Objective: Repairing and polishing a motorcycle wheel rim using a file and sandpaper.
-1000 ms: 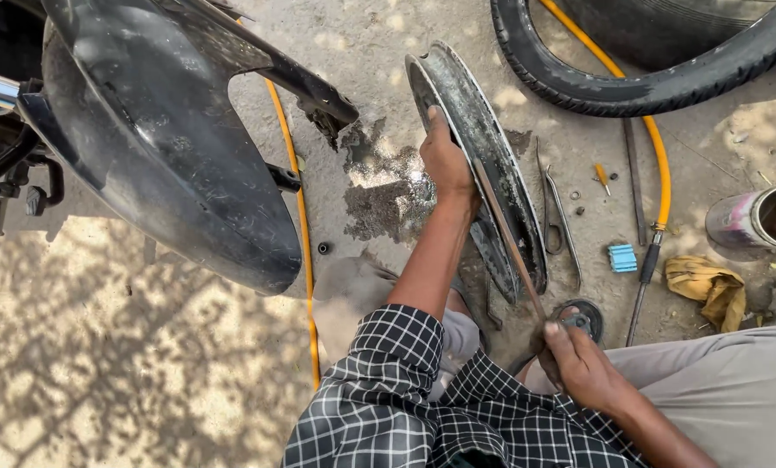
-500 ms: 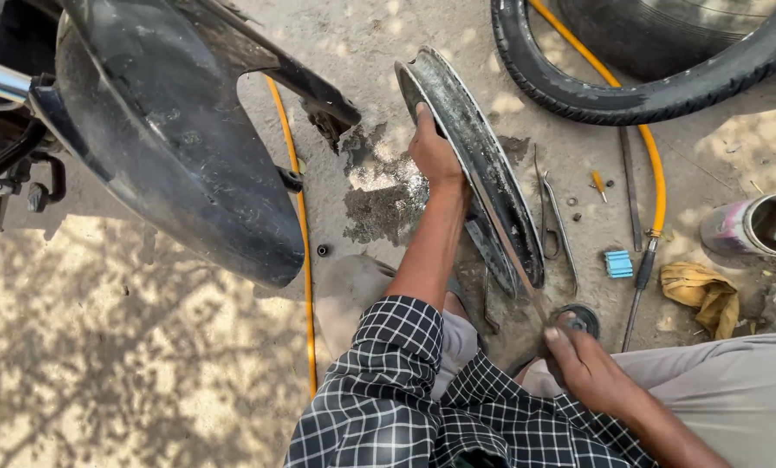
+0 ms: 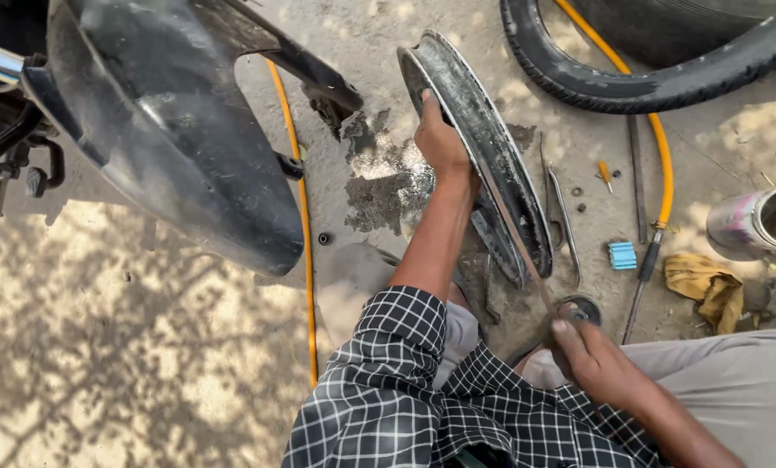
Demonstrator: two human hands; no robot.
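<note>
A dark metal wheel rim (image 3: 483, 147) stands on edge on the ground in front of me. My left hand (image 3: 440, 139) grips its left side near the top and holds it upright. My right hand (image 3: 591, 355) is low by my knee, closed on a thin metal rod (image 3: 518, 238) that slants up against the rim. A small round metal part (image 3: 585, 308) lies just beyond the right hand's fingers.
A black motorcycle mudguard (image 3: 171, 130) fills the upper left. A black tyre (image 3: 639, 78) lies at the top right with a yellow hose (image 3: 665, 165) under it. Tyre levers (image 3: 563, 217), a blue block (image 3: 622, 255), a yellow rag (image 3: 708, 286) and a tin can (image 3: 756, 221) lie right of the rim. Another yellow hose (image 3: 305, 234) runs down the ground.
The view has shifted slightly, so the rim and hands sit a little lower and more to the left. Both hands keep their grips; the right hand slid slightly along the rod.
</note>
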